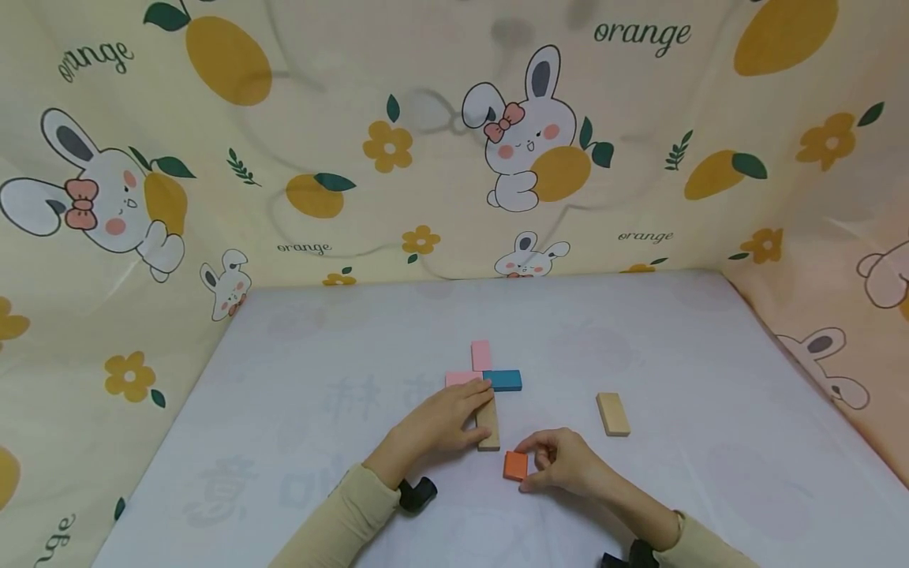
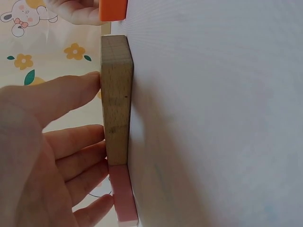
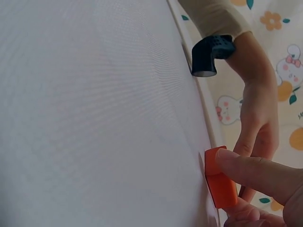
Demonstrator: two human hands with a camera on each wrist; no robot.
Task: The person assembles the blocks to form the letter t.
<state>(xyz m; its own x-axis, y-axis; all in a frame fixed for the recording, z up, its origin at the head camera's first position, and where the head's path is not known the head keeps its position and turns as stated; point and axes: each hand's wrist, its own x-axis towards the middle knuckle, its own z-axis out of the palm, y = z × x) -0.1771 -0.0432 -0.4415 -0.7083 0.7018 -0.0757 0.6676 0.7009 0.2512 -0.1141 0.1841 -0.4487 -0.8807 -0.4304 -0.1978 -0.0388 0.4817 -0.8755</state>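
Several flat blocks lie together mid-table: a pink block (image 1: 480, 355) at the far end, a second pink block (image 1: 460, 379) and a blue block (image 1: 506, 381) side by side, and a long wooden block (image 1: 488, 434) running toward the person. My left hand (image 1: 443, 418) rests over this group, its fingertips spread across the pink and wooden blocks. In the left wrist view, thumb and fingers touch the wooden block (image 2: 117, 99) with a pink block (image 2: 123, 194) at its end. My right hand (image 1: 568, 465) pinches an orange block (image 1: 515, 465) between thumb and fingers, near the wooden block's close end.
A loose wooden block (image 1: 614, 414) lies to the right on the white tabletop (image 1: 341, 331). A cloth (image 1: 426, 79) printed with rabbits and oranges hangs behind and at both sides. Each wrist carries a dark camera mount (image 1: 417, 497).
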